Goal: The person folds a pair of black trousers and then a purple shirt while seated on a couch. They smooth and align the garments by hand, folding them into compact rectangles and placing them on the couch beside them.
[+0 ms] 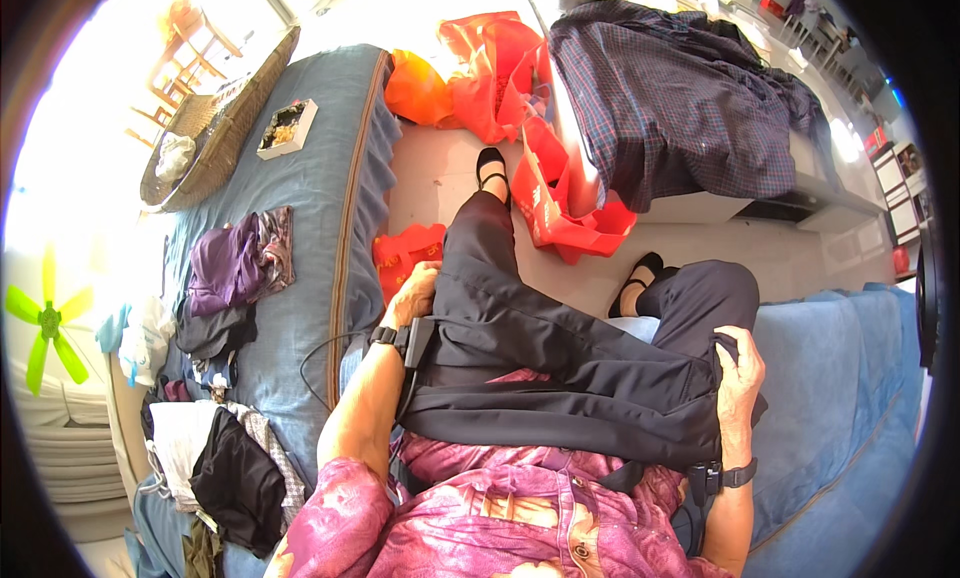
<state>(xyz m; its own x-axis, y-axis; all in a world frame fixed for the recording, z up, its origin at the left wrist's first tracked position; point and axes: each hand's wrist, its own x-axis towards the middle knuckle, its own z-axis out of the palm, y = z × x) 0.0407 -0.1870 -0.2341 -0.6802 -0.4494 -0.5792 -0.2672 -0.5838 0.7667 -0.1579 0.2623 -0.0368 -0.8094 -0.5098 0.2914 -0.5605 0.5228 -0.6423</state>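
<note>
A pair of dark trousers (pixel 570 420) lies loosely across my lap, over the dark trousers I wear. My left hand (pixel 412 294) is at the left side, beside my knee, with its fingers curled around the dark cloth's edge; the fingertips are partly hidden. On the right, my right hand (pixel 739 371) pinches a fold of the same cloth between thumb and fingers. Each wrist carries a strap with a small black device, and a cable runs by the left forearm. Close beyond the left hand lies a red bag (pixel 405 255) with gold print.
Left, a blue-covered sofa (pixel 300 225) holds folded purple clothing (pixel 225 266), black clothing (pixel 240 480), a small box (pixel 287 130) and a wicker basket (pixel 214 146). Red bags (pixel 555 203) stand on the floor ahead. A checked shirt (pixel 675 105) drapes over a table. A green-bladed fan (pixel 49 319) stands far left.
</note>
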